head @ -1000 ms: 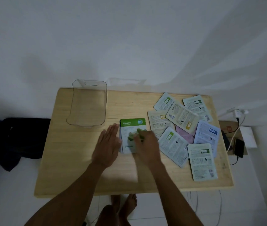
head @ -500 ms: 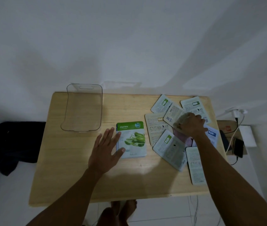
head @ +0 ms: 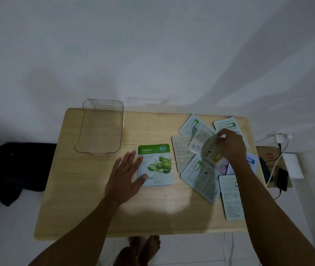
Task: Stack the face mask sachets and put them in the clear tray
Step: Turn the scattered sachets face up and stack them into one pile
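At the far left of the pale wooden tabletop [head: 87,198], the clear plastic tray with rounded corners and a handle slot [head: 101,129] is sitting empty near the back edge, against the white wall. Just to its right and nearer the person, the left hand [head: 126,178] is lying flat with its fingers spread and gripping nothing; its fingertips are resting on the left edge of a small stack topped by a green and white Aloe Vera sachet [head: 155,166], pinning that stack in place. Edges of other sachets are showing beneath the top one, so the stacking looks to be under way with only a few gathered.

Further right, the loose face mask sachets [head: 201,175] are lying scattered and overlapping, mostly back side up with printed text showing. The right hand [head: 230,144] is reaching over this pile with its fingers closed on a pale sachet with a yellow mark [head: 206,144], which is blurred and appears to be tilting up off the others. At the far right, beyond the table edge, a dark phone on a white charging cable [head: 282,179] is lying on a side surface.

The step in hand seems to be collecting one more sachet for the stack. The next move probably calls for carrying that sachet leftward, turning it if it is to match the face-up top one, and squaring it onto the stack while the left hand is holding the stack in place. Several sachets are waiting, so the tray step looks some way off.
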